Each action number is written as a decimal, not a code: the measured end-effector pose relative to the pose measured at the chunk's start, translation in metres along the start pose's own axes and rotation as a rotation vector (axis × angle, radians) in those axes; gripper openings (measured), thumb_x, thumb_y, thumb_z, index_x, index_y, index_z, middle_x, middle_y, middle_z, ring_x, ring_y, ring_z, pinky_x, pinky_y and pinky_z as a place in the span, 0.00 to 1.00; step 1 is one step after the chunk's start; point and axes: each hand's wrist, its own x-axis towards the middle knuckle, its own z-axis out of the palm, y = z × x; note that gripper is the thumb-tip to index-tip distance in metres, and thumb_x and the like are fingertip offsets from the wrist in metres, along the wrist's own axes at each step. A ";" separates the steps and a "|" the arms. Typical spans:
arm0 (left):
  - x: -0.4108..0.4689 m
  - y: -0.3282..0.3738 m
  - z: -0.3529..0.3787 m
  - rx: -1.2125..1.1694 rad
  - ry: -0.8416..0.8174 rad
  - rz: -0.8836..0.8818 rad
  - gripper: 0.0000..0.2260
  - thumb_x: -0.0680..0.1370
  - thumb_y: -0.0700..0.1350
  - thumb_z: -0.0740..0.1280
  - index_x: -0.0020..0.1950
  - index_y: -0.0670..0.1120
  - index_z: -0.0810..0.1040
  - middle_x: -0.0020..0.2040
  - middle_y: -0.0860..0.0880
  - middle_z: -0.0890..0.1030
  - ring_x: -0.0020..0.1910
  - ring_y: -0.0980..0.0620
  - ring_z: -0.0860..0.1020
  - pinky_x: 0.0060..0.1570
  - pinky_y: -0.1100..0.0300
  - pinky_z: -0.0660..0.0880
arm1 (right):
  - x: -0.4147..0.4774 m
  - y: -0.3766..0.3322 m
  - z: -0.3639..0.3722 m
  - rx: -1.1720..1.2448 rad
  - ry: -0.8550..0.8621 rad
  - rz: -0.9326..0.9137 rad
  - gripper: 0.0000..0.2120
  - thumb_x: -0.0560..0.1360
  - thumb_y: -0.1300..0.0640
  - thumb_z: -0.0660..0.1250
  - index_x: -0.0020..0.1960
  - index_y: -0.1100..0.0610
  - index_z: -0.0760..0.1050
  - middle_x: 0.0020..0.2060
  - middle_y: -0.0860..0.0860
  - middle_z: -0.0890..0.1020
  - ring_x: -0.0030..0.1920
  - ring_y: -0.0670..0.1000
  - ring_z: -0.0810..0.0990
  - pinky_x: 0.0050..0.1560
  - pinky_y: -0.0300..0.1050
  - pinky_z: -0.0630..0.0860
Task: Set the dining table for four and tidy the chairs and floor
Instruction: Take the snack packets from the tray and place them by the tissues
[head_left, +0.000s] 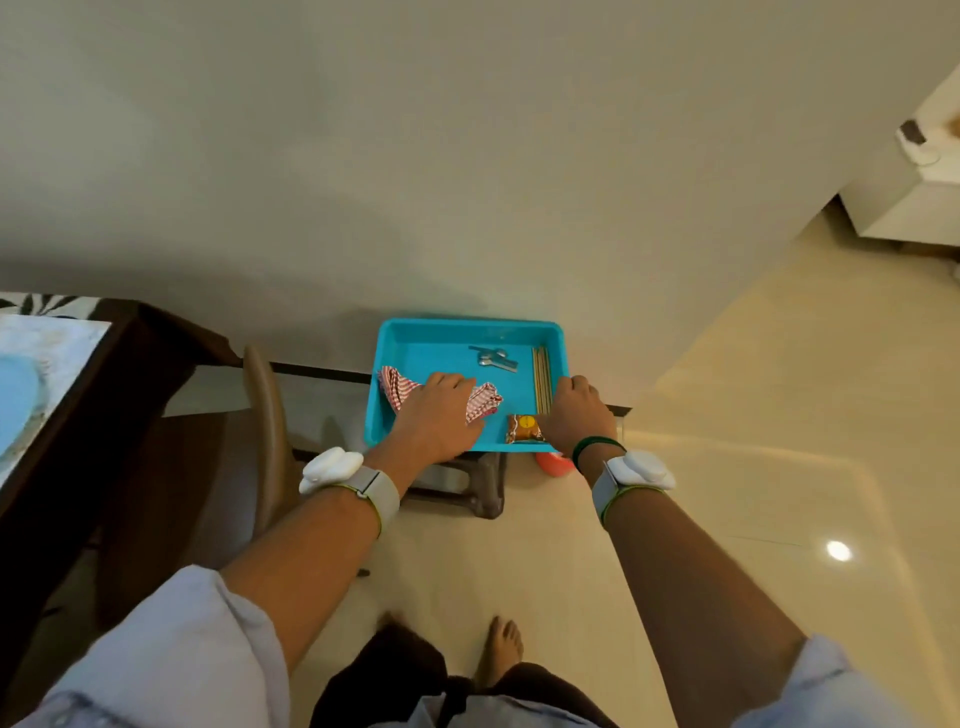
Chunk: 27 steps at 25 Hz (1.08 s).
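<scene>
- Closest to me are the person's bare feet (500, 649) on the shiny cream tiled floor (727, 467).
- Both arms reach forward and down, with pale rolled sleeves at the elbows and a white band with a white lump on each wrist.
- The left hand (434, 415) lies palm down, fingers flat and spread, pressing on the red-and-white checked cloth (483, 400). It is not pinching the cloth.
- The right hand (574, 415) is curled over the near right edge of the bright blue plastic tray (447, 332). Its fingers bend down by the thin wooden sticks (541, 374), but I cannot tell if it holds them or the rim.
- A small orange-brown wrapped packet (524, 428) sits in the tray between the two hands, just beside the right one.
- Further in, the shiny metal spoons (493, 358) lie apart from both hands.
- The tray rests on a dark brown plastic stool (467, 491), right by the plain wall (467, 156).
- On the left, a brown curved chair back (267, 431) and the dark wooden dining table (78, 405) stand close.
- On the right, the floor is wide open.
</scene>
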 end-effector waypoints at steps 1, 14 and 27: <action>0.014 0.000 0.012 -0.003 -0.039 0.000 0.32 0.78 0.59 0.66 0.77 0.45 0.66 0.73 0.46 0.71 0.72 0.45 0.67 0.73 0.47 0.65 | 0.014 0.007 0.010 -0.003 -0.031 0.021 0.22 0.74 0.50 0.68 0.63 0.61 0.69 0.59 0.58 0.74 0.60 0.61 0.74 0.53 0.56 0.78; 0.190 -0.050 0.170 -0.119 -0.377 -0.007 0.30 0.78 0.57 0.68 0.77 0.48 0.66 0.73 0.47 0.72 0.70 0.43 0.70 0.68 0.47 0.72 | 0.171 0.046 0.161 -0.040 -0.342 0.040 0.17 0.76 0.58 0.65 0.63 0.59 0.69 0.59 0.56 0.75 0.59 0.60 0.76 0.52 0.58 0.79; 0.240 -0.016 0.277 -0.558 -0.519 -0.371 0.16 0.78 0.52 0.68 0.62 0.47 0.77 0.57 0.42 0.83 0.57 0.40 0.80 0.52 0.49 0.77 | 0.253 0.079 0.231 -0.337 -0.578 -0.349 0.20 0.74 0.46 0.65 0.61 0.56 0.75 0.58 0.56 0.78 0.60 0.60 0.75 0.59 0.54 0.74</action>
